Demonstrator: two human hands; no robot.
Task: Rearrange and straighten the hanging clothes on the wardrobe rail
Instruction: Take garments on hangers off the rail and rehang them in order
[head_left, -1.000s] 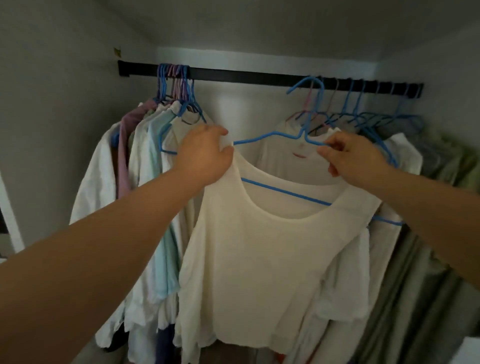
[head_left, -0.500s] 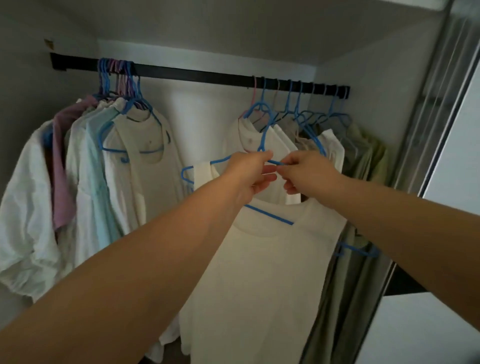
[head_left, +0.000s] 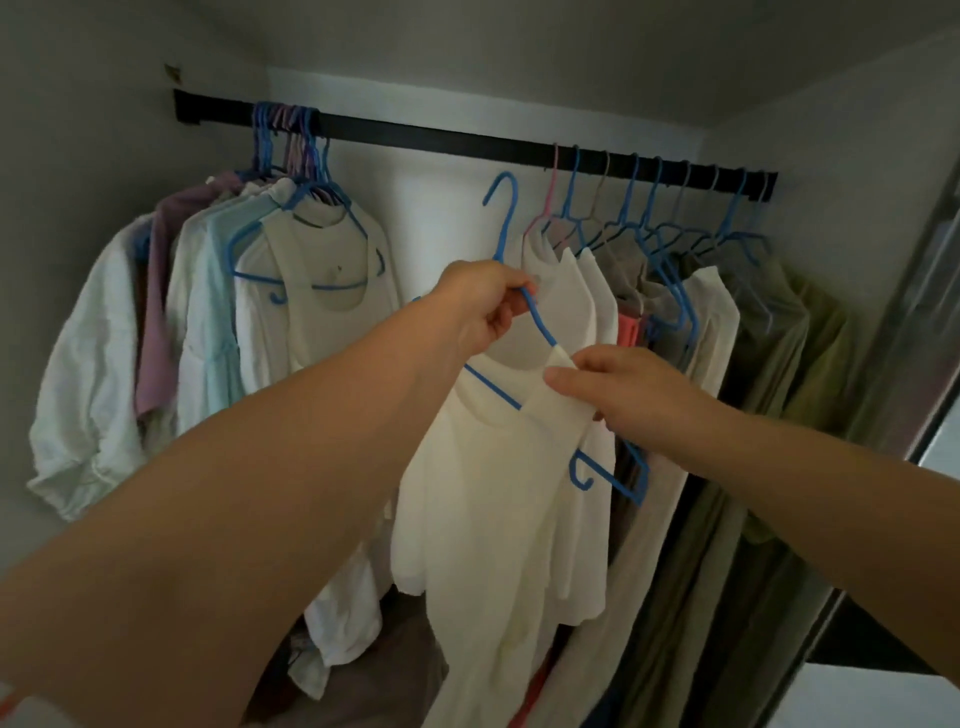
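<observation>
Right hand (head_left: 631, 392) slid down to pinch one cream top (head_left: 498, 499); left hand (head_left: 480, 301) grips one blue hanger (head_left: 506, 223).

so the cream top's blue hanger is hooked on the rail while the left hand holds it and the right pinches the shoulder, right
Not quite: in the head view the blue hanger is off the rail, its hook in mid-air below it. The left hand does hold it, and the right hand pinches the cream top at the shoulder.

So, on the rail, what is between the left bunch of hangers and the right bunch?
In the head view that stretch of the black rail is bare. The held blue hanger's hook is below it, not on it.
</observation>
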